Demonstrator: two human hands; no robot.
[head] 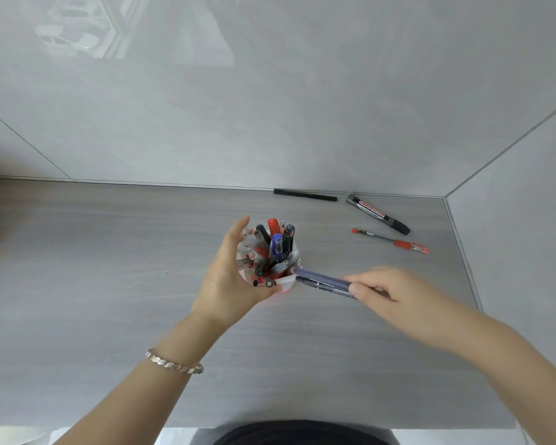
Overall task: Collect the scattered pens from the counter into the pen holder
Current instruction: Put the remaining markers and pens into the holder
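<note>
— Looking across the grey wood-grain desk, where would you say the step stands?

— The left hand is cupped around the small white round pen holder, steadying it in the middle of the desk. The right hand pinches a dark blue marker by its rear, tip touching the holder's near rim.

— How to do it well?

— Tilt the marker upright and aim for a gap; the holder is crammed with red, blue and black pens, so I'd keep the left hand firm against tipping.

— What's left out?

— A black whiteboard marker, a thin black pen by the wall, and a red-capped clear pen, all well apart from the holder.

— Anything unclear?

— The right hand and marker are motion-blurred; the holder's wall is mostly hidden by the left hand's palm.
</note>
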